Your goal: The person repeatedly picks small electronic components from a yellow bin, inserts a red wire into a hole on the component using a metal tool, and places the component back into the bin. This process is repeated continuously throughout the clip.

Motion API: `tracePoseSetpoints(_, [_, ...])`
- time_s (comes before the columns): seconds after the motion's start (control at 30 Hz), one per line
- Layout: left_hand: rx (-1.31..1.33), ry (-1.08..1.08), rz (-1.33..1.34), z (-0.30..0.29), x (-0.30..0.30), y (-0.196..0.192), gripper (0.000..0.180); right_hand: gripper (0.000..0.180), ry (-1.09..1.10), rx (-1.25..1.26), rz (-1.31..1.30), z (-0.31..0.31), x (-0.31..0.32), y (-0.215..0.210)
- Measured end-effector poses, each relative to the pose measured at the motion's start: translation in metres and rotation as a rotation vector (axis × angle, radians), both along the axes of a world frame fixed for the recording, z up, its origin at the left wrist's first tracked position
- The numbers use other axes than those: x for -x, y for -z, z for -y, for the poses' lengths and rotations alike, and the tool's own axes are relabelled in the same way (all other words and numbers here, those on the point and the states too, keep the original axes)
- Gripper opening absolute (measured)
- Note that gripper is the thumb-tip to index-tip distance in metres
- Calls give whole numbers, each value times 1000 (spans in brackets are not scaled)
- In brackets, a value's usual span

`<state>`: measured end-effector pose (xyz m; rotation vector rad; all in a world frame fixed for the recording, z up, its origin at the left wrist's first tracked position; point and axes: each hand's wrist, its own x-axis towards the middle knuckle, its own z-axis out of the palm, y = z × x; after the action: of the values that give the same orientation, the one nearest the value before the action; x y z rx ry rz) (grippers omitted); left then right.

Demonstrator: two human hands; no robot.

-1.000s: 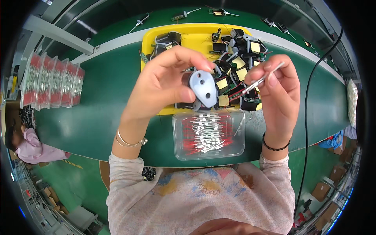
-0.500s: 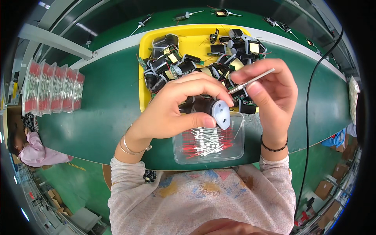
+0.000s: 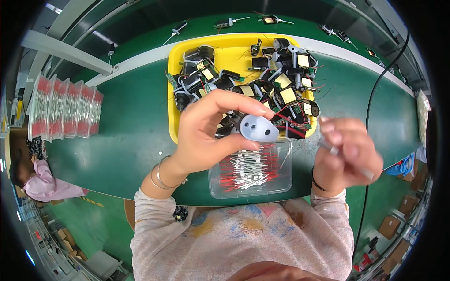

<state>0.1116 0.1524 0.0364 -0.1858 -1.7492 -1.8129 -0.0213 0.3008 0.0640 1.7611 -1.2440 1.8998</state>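
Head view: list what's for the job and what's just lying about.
Seemingly for the job: capped black part in left hand; blurred thin rod in right hand; yellow tray; clear box of red-and-white sticks.

Probably just about: black cable; cardboard box; blue bundle.

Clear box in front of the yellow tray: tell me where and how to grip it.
Probably best by its two side walls, coming from left and right: the clear box sits open-topped with loose sticks inside, so a balanced, level hold seems wise. Its far side is close to the yellow tray, leaving little room there.
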Motion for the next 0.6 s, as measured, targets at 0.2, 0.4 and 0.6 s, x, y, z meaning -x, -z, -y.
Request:
tracePoseSetpoints(0.2, [89,-51,-110,2,1,4,40,33,-4,-200,-417,-12,-6,-10])
tracePoseSetpoints(0.4, [155,-119,-115,8,-1,-1,40,31,8,-124,-429,-1,-13,-5])
tracePoseSetpoints(0.6, [312,-280,-82,10,-2,-5,32,29,-19,-137,-384,2,-10,-7])
